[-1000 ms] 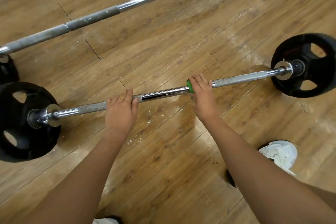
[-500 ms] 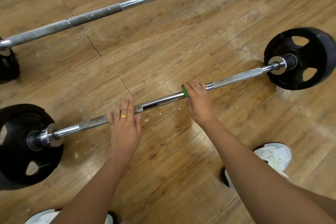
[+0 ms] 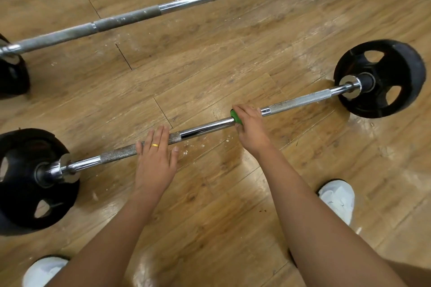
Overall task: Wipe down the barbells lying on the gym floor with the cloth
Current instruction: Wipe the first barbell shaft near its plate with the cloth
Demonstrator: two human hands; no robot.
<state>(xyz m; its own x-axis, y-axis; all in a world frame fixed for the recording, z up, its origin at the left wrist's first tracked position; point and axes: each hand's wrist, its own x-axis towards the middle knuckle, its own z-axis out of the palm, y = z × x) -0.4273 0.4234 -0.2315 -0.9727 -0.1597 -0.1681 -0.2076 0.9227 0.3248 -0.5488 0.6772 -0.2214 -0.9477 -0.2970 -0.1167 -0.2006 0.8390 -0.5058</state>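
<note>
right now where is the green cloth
Head view, right of centre: the green cloth is on the near barbell's chrome shaft, gripped by the right hand; the left hand rests further left.

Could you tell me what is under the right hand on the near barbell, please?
A bit of green cloth shows at the edge of the right hand, against the near barbell. The hand hides the rest of the cloth and that stretch of bar.

A gym: plate-loaded barbells (image 3: 205,127) on wood floor (image 3: 210,65).
</note>
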